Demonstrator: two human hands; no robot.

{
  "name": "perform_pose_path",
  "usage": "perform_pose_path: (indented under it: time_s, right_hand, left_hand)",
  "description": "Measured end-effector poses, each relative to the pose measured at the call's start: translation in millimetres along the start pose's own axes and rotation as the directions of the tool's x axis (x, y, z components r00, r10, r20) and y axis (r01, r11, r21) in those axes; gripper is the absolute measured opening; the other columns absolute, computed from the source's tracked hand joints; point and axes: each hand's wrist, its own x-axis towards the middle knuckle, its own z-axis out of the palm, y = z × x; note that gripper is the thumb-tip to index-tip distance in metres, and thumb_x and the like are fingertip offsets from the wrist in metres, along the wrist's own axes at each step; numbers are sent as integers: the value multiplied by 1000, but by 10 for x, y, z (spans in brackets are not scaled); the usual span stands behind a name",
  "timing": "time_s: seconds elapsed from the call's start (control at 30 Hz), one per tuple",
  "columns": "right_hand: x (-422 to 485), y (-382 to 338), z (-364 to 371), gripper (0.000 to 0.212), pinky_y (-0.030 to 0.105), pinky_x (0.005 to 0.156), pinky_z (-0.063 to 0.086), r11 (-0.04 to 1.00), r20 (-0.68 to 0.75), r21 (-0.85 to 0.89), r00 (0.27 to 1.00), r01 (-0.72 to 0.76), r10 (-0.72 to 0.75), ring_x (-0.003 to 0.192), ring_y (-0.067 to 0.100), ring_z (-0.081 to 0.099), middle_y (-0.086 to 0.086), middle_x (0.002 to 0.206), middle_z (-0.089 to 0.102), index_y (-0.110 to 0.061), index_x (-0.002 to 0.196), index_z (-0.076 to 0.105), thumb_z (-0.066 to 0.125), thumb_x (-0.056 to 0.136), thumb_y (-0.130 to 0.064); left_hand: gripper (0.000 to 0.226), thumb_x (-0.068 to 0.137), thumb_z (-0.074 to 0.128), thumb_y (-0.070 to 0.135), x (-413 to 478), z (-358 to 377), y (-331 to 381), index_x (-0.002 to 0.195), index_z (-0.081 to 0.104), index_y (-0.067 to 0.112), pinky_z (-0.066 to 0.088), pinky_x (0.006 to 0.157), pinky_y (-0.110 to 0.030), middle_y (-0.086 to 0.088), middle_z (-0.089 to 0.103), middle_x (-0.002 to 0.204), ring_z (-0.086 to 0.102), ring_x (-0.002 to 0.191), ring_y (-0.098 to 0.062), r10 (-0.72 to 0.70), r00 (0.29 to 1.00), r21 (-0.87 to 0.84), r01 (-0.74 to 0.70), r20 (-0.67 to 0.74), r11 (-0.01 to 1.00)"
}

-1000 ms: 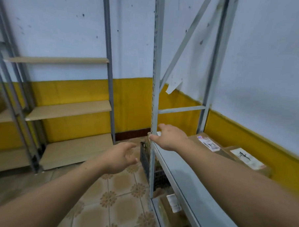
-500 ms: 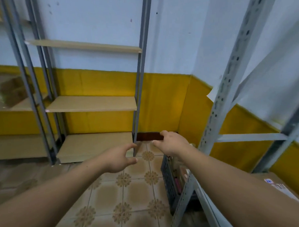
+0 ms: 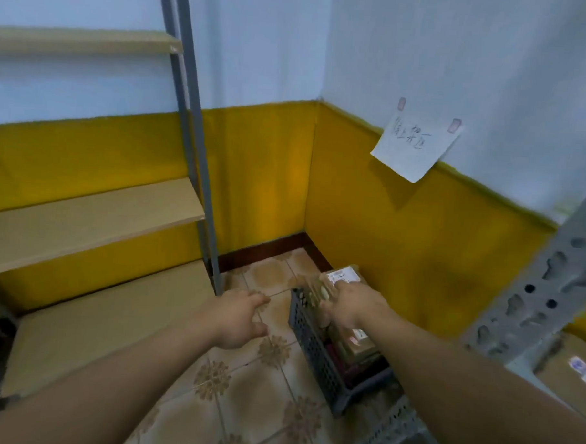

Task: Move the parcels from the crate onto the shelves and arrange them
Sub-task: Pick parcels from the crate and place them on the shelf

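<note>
STOREROOM CORNER: A person's right hand (image 3: 351,308) reaches over a dark, perforated plastic crate (image 3: 312,353) standing on patterned floor tiles (image 3: 243,404). The fingers are spread and blurred just above the stacked parcels (image 3: 344,277), and it cannot be told whether they touch the top one. The left hand (image 3: 237,320) hovers beside it, off the crate's outer side, loosely open and holding nothing. The parcels lie directly under and just beyond the right fingertips. They are brown cardboard boxes with white printed labels, flat-sided and stiff. They look light enough for one hand, though taped faces may slide, so a hold across two opposite edges seems safest. Bare wooden shelves (image 3: 83,219) on grey steel posts (image 3: 199,184) stand to the left of the left hand. A punched metal upright (image 3: 550,286) rises to the right of the right forearm.
</note>
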Motion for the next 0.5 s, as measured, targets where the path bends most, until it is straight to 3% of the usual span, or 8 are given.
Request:
perform_pose_path:
  time_s: [0.07,0.17,0.2,0.27,0.33,0.4,0.5]
  right_hand:
    - [444,168,178,79,46,96,48,992,5,52,993,-118,118,120,37,52,18,140,48,-10,145,35,43,89,-65]
    - [1282,490,698,115,50,96,47,948,47,158,961,-277,273,121,42,49,24,149,35,-11,154,12,40,65,-78]
    - [1348,510,732,115,48,96,48,937,78,191,956,-292,282,119,41,52,23,145,40,-10,153,18,44,65,-79]
    - [1324,429,565,83,41,95,47,931,128,221,955,-291,268,116,37,56,16,133,55,-13,141,45,53,79,-68]
    - [1360,409,465,65,40,96,45,936,161,231,960,-264,231,117,32,56,9,130,60,-18,133,54,42,86,-61]
    - [1448,465,388,66,42,101,45,937,182,219,955,-271,234,119,29,54,8,134,59,-21,136,53,30,88,-60]
    - [1606,669,347,54,41,112,36,901,199,235,925,-364,322,138,28,41,7,152,42,-19,150,38,42,103,-45]
  left_hand:
    - [67,94,51,51,426,-52,-15,152,24,28,36,107,-39,-4,35,151,35,135,-26,48,998,49,-50,36,998]
    - [67,95,49,51,1013,-116,-67,152,22,27,36,108,-41,-6,31,153,32,138,-28,82,990,90,-92,116,992]
    - [68,95,49,51,1183,-128,-90,152,22,26,35,109,-41,-7,29,154,31,139,-28,93,984,100,-109,149,989]
    - [68,95,49,52,1527,-156,-149,152,24,25,33,111,-41,-6,29,155,30,139,-27,126,974,128,-152,185,980]
    - [68,94,49,53,1870,-186,-185,151,25,25,34,111,-41,-4,30,155,32,139,-25,149,963,137,-183,225,974]
    - [66,95,49,53,2199,-224,-185,151,25,27,37,109,-41,-4,33,154,37,136,-25,176,946,131,-218,273,967]
    - [65,97,47,50,2755,-245,-164,152,24,26,37,108,-38,-3,33,154,40,134,-24,237,906,104,-289,350,952]
